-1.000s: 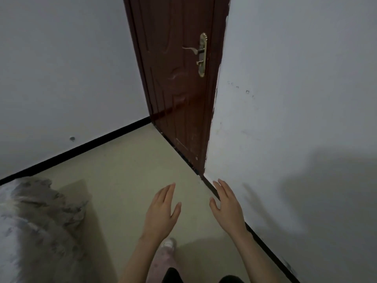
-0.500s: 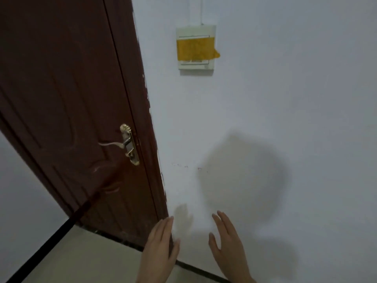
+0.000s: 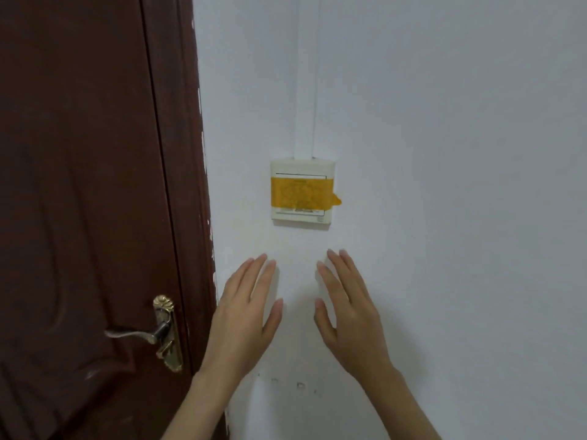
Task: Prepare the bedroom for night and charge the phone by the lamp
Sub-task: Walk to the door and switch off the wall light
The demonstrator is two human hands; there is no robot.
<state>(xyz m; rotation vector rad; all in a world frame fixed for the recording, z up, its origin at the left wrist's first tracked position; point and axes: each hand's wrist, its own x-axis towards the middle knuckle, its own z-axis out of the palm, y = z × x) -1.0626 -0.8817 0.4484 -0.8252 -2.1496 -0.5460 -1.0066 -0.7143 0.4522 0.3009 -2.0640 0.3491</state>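
Filling most of the frame, a pale wall stands behind both hands and spreads far to the right of them, with a few small scuff marks just below the wrists. Left of the hands hangs a dark brown door, its frame edge running down just beside the left hand. That hand is raised flat, fingers straight and close together, thumb out, empty. The right hand mirrors it just beside, palm toward the wall, fingers spread slightly, also holding nothing; a narrow strip of wall shows between the two thumbs. Whether either palm touches the wall cannot be told. Above the fingertips, near but apart from them, sits a cream wall switch with a strip of yellow tape across its face. A brass door handle sits low, left of the left wrist. Neither phone nor lamp is in view.
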